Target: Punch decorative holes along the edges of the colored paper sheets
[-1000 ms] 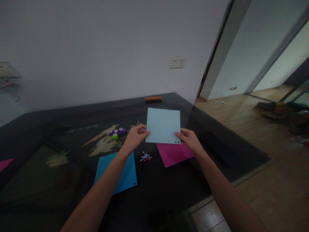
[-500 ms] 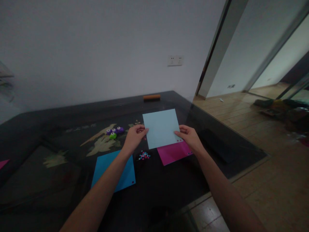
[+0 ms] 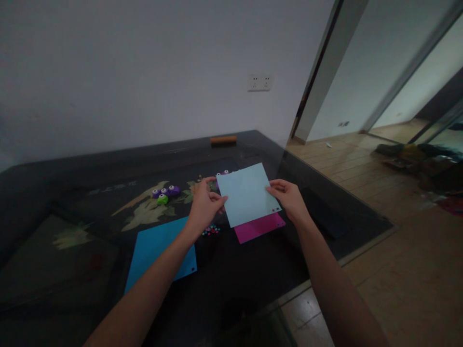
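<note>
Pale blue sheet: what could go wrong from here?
The pale blue sheet is pinched at its sides by the left hand and right hand; it might bend or slip. The small coloured bits appear close below the left hand and could be scattered. The held sheet blocks part of the pink sheet, so a bump might go unseen.

Top sheet [image 3: 246, 195] over bottom sheet [image 3: 253, 229]
Left: tiny bits [image 3: 211, 230], then side sheet [image 3: 155, 241]. Behind: stick [image 3: 223, 140] near table's [image 3: 253, 279] back right corner.
</note>
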`<state>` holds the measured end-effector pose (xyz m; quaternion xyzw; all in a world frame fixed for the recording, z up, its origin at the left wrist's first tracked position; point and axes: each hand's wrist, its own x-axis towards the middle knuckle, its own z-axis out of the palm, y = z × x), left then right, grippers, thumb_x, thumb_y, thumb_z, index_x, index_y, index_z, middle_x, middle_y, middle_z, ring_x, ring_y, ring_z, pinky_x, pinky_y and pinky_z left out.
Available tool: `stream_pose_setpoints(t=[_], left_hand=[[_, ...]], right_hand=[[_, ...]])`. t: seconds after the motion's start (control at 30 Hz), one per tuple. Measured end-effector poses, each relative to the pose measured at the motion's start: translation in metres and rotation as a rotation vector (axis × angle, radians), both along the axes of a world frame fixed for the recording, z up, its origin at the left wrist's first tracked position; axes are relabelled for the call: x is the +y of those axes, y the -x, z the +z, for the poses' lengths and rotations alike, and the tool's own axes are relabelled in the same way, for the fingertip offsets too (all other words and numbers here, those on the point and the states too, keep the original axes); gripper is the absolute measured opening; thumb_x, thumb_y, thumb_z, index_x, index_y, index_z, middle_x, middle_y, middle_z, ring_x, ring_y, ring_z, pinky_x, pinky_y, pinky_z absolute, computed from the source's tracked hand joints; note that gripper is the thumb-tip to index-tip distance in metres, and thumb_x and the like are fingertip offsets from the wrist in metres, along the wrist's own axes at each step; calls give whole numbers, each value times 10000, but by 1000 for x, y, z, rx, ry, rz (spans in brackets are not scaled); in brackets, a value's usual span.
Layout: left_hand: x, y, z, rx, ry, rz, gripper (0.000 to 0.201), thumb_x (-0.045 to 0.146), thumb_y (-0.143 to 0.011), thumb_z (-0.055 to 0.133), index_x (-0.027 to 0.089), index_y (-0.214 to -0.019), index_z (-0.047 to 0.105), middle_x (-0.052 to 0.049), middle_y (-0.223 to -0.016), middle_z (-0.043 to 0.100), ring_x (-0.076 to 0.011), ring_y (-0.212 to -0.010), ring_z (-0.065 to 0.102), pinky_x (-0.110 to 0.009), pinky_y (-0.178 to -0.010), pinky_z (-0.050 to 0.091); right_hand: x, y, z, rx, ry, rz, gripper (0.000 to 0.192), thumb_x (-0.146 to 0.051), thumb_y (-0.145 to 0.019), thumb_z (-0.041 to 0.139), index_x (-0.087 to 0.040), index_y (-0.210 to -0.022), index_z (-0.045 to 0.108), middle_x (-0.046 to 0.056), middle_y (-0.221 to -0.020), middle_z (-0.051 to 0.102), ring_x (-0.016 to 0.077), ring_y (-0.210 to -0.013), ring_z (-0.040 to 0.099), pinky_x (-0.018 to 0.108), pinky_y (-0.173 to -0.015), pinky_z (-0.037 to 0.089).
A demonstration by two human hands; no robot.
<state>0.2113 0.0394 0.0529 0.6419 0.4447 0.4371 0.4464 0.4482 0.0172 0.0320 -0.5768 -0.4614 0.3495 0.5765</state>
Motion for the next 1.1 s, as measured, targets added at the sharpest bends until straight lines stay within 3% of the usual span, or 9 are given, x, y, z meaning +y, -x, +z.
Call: stream_pose_setpoints(t=[0.27, 0.5, 1.1], left_hand=[[-8, -9, -21, 175, 40, -27, 399, 176, -762, 585, 215, -1060, 322, 90, -514, 553, -125, -393, 564, -184, -379, 419], [-16, -18, -43, 476, 27, -86, 325, 200, -765, 599, 223, -988, 363, 80, -539, 561, -121, -422, 576, -188, -435, 377], [-9, -17, -48, 542, 75, -97, 313, 198, -765, 595, 228, -980, 369, 74, -542, 571, -130, -395, 572, -198, -432, 370]], right_hand=[[-2, -15, -1, -395, 179, 55, 224, -251, -649, 654, -140, -841, 624, -13, -576, 577, 112, -492, 494, 221, -448, 338], [-4, -17, -1, -691, 374, 40, 124, -170, -660, 677, -168, -777, 637, 14, -659, 640, 129, -580, 576, 226, -528, 401], [-2, -12, -8, -822, 468, 6, 156, -191, -633, 726, -211, -738, 613, 19, -697, 632, 157, -622, 591, 259, -557, 399]])
